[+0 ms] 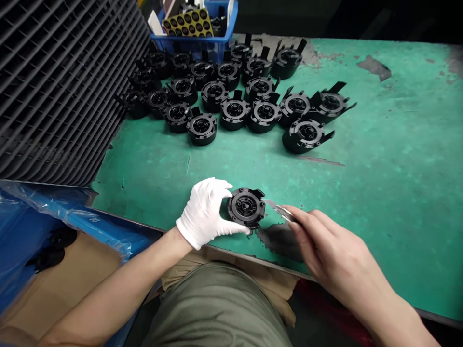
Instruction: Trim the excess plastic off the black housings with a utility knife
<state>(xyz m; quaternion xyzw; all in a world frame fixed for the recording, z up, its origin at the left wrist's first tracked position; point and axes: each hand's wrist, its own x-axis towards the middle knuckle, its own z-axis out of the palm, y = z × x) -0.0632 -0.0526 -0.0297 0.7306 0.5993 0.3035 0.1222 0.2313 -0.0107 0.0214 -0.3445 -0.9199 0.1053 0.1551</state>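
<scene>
My left hand [205, 212], in a white glove, is closed round a round black plastic part [246, 207] held just above the near edge of the green table [390, 183]. My bare right hand [325, 250] pinches a small metal blade [277, 210] whose tip touches the right rim of that part. Several more of the same black round parts [235, 103] lie in loose rows at the back of the table.
A stack of dark ribbed trays [58, 82] stands at the left. A blue bin [202, 29] with a sheet of round stickers sits at the back. A cardboard box lined with blue plastic [61, 241], holding black parts, is at lower left.
</scene>
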